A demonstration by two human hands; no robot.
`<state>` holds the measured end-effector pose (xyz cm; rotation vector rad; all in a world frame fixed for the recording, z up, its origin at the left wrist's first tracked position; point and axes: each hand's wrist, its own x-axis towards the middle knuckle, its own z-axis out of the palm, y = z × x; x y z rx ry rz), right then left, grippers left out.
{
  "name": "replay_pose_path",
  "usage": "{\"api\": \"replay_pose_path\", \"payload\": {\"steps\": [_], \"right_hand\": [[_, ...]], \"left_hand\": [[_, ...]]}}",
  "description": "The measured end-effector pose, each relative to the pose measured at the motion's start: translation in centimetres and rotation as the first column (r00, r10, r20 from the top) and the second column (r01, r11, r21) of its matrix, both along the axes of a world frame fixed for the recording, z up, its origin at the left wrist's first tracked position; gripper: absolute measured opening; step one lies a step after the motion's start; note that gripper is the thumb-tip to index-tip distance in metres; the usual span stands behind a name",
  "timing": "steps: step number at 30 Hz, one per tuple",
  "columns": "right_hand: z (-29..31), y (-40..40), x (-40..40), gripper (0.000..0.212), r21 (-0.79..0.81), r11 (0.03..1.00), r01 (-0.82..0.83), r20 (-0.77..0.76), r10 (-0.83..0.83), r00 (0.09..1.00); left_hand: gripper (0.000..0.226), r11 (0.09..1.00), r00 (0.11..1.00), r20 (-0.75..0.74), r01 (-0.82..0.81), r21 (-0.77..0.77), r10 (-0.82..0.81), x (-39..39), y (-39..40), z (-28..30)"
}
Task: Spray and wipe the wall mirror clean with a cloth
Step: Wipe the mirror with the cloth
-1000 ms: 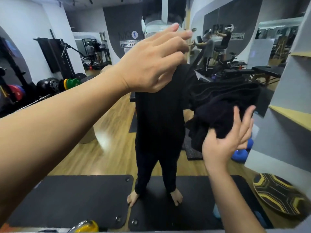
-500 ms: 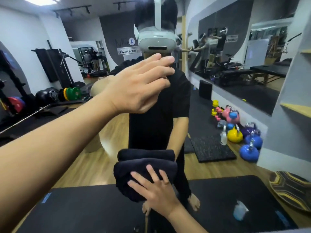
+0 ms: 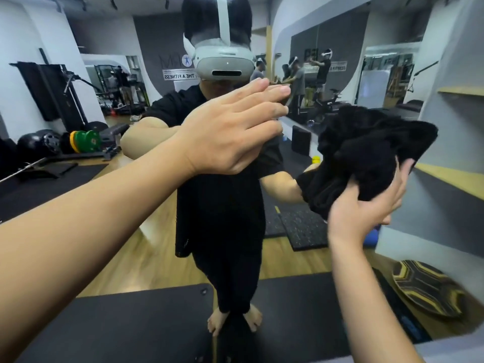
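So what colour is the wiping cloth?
Black, plain; the cloth shows best in the head view, in the right hand.

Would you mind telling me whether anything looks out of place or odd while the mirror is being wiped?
Nothing looks damaged or spilled. The one oddity: the left hand rests flat on the mirror, which may leave prints, while the right hand presses the bunched black cloth against the glass.

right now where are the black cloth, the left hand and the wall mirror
black terry cloth [image 3: 366,153], head view, bunched middle
left hand [image 3: 230,132], head view, back of hand
wall mirror [image 3: 117,205], head view, bare glass
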<state>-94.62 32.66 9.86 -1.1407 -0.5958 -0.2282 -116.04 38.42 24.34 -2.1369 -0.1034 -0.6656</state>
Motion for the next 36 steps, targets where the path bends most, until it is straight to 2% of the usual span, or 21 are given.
{"api": "replay_pose_path", "payload": {"steps": [2, 4, 6, 7, 9, 11, 12, 13, 14, 15, 17, 19, 20, 22, 24, 25, 27, 29, 31, 33, 36], "right_hand": [[0.1, 0.2, -2.6, 0.073, 0.024, 1.0, -0.006, 0.009, 0.006, 1.0], [-1.2, 0.2, -6.6, 0.076, -0.029, 0.999, -0.02, 0.102, 0.023, 0.995], [-3.6, 0.1, -10.9, 0.069, -0.122, 0.992, -0.022, 0.311, 0.059, 0.949], [-5.2, 0.1, -12.7, 0.064, -0.167, 0.986, -0.022, 0.449, 0.095, 0.888], [-8.6, -0.4, -15.4, 0.058, -0.241, 0.97, -0.017, 0.712, 0.188, 0.676], [-12.1, -0.9, -15.7, 0.05, -0.266, 0.964, 0.014, 0.904, 0.244, 0.352], [-13.2, -1.0, -15.2, 0.047, -0.27, 0.962, 0.027, 0.942, 0.258, 0.213], [-13.7, -0.9, -14.4, 0.046, -0.258, 0.965, 0.041, 0.96, 0.251, 0.122], [-13.6, -0.7, -13.4, 0.045, -0.221, 0.974, 0.057, 0.973, 0.217, 0.083], [-13.0, -0.7, -12.5, 0.045, -0.172, 0.983, 0.059, 0.982, 0.167, 0.087], [-10.7, -0.5, -10.2, 0.05, -0.091, 0.993, 0.072, 0.984, 0.079, 0.162], [-7.9, -0.4, -8.2, 0.068, -0.097, 0.989, 0.112, 0.958, 0.063, 0.278], [-6.5, -0.5, -7.5, 0.074, -0.127, 0.985, 0.118, 0.926, 0.075, 0.371], [-3.8, -0.7, -7.0, 0.072, -0.178, 0.98, 0.086, 0.792, 0.091, 0.604], [-1.5, -0.5, -7.6, 0.065, -0.188, 0.982, -0.006, 0.565, 0.113, 0.817], [-0.6, -0.4, -8.6, 0.063, -0.17, 0.985, -0.042, 0.454, 0.116, 0.884], [0.2, -0.1, -11.6, 0.063, -0.124, 0.992, -0.037, 0.34, 0.078, 0.937], [-0.6, 0.0, -15.5, 0.06, -0.102, 0.995, -0.005, 0.37, 0.043, 0.928], [-2.8, 0.3, -19.7, 0.053, -0.111, 0.993, 0.035, 0.52, 0.029, 0.854], [-6.0, 0.5, -23.5, 0.046, -0.123, 0.991, 0.047, 0.717, 0.056, 0.695], [-11.3, 0.1, -27.4, 0.047, -0.15, 0.988, 0.035, 0.929, 0.128, 0.347]], "left_hand": [[0.028, 1.0, 1.0, 0.01, -0.016, 0.005, 0.016, 0.2, -0.1, 0.0], [0.028, 1.0, 1.0, 0.002, -0.023, -0.007, 0.023, 0.3, -0.1, -0.1], [0.027, 0.999, 0.999, -0.021, -0.032, -0.026, 0.031, 0.3, -0.2, -0.1], [0.026, 0.999, 0.999, -0.023, -0.036, -0.036, 0.035, 0.3, -0.3, 0.0], [0.026, 0.998, 0.999, -0.011, -0.037, -0.058, 0.037, 0.1, -0.4, 0.1], [0.026, 0.996, 0.999, -0.005, -0.049, -0.069, 0.048, 0.2, -0.7, 0.2], [0.027, 0.996, 0.998, -0.01, -0.055, -0.075, 0.054, 0.2, -0.9, 0.2], [0.028, 0.995, 0.998, -0.019, -0.058, -0.084, 0.056, 0.1, -1.0, 0.3], [0.028, 0.994, 0.998, -0.031, -0.06, -0.096, 0.057, 0.0, -1.2, 0.4], [0.028, 0.993, 0.997, -0.043, -0.063, -0.1, 0.059, -0.3, -1.4, 0.5], [0.027, 0.994, 0.997, -0.048, -0.066, -0.086, 0.062, -1.4, -1.8, 0.5], [0.027, 0.996, 0.997, -0.022, -0.071, -0.059, 0.07, -3.6, -2.1, 0.6], [0.028, 0.996, 0.996, -0.005, -0.085, -0.03, 0.085, -5.1, -2.2, 0.7], [0.03, 0.989, 0.99, 0.04, -0.141, 0.045, 0.139, -8.4, -2.2, 1.1], [0.032, 0.976, 0.976, 0.108, -0.197, 0.088, 0.187, -11.3, -2.3, 1.8], [0.034, 0.972, 0.969, 0.139, -0.217, 0.091, 0.204, -12.7, -2.2, 2.1], [0.037, 0.965, 0.958, 0.172, -0.248, 0.085, 0.231, -14.7, -1.8, 2.4], [0.041, 0.961, 0.955, 0.164, -0.262, 0.092, 0.245, -15.5, -1.2, 2.2], [0.042, 0.959, 0.957, 0.16, -0.261, 0.106, 0.243, -15.6, -0.7, 2.0], [0.042, 0.963, 0.961, 0.155, -0.248, 0.104, 0.231, -15.6, -0.4, 2.0], [0.043, 0.966, 0.962, 0.171, -0.235, 0.106, 0.215, -15.9, -0.4, 1.9]]}}
